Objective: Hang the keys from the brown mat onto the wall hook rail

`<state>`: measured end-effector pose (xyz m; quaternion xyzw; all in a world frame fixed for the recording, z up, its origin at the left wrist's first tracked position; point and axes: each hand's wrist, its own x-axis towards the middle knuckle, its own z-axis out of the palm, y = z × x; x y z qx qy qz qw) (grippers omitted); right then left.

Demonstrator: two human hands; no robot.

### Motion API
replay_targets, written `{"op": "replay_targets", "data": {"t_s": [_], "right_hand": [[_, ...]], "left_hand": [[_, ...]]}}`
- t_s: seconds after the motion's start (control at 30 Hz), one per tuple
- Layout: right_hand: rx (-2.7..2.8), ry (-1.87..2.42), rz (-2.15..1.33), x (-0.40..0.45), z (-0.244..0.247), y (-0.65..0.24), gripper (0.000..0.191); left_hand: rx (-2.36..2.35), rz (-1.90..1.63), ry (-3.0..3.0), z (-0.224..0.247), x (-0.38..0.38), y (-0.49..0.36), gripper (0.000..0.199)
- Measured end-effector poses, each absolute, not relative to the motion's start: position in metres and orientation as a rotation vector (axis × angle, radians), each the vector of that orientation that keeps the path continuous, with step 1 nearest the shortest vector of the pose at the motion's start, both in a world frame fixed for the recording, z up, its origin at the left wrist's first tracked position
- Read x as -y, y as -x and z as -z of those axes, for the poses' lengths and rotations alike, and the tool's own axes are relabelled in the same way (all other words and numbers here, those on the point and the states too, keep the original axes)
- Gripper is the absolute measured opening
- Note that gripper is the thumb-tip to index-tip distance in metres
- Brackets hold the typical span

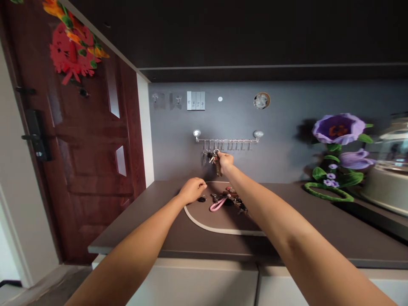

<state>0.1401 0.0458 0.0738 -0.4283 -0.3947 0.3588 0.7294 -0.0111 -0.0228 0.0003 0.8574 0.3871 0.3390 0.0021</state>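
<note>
My right hand (226,161) is raised to the wall, its fingers pinched on a bunch of keys (212,159) with a ring and a dark brown tag. The ring is just below a hook of the metal hook rail (228,140); I cannot tell whether it hangs on the hook. Another key ring (205,152) hangs to its left. Low over the counter, my left hand (193,190) has its fingers curled together, and what they hold, if anything, is hidden. Beneath lie a small black key fob (202,199), a pink strap (218,205) and more keys (237,202) on a white-edged mat (204,227).
At the right stand a purple plush flower (338,128) and a clear-domed appliance (389,178). A dark shelf (255,38) overhangs the counter (172,242). Small wall hooks (155,98) and a switch panel (196,101) sit above the rail. A red-brown door (95,170) is at left.
</note>
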Motion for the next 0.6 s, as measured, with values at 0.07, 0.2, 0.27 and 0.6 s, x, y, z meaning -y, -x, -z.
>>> {"op": "replay_targets", "data": {"t_s": [0.07, 0.2, 0.27, 0.6], "right_hand": [[0.829, 0.944, -0.801, -0.045, -0.072, -0.140, 0.014], [0.838, 0.951, -0.784, -0.045, -0.069, -0.141, 0.015], [0.873, 0.975, -0.763, -0.046, -0.066, -0.143, 0.017], [1.068, 1.202, -0.505, -0.023, -0.055, -0.155, 0.016]], "left_hand": [[-1.217, -1.060, -2.689, 0.000, 0.022, 0.012, 0.023], [-1.224, -1.056, -2.668, -0.002, 0.022, 0.012, 0.023], [-1.227, -1.062, -2.636, -0.003, 0.024, 0.012, 0.023], [-1.156, -1.027, -2.336, -0.008, 0.025, 0.016, 0.022]]}}
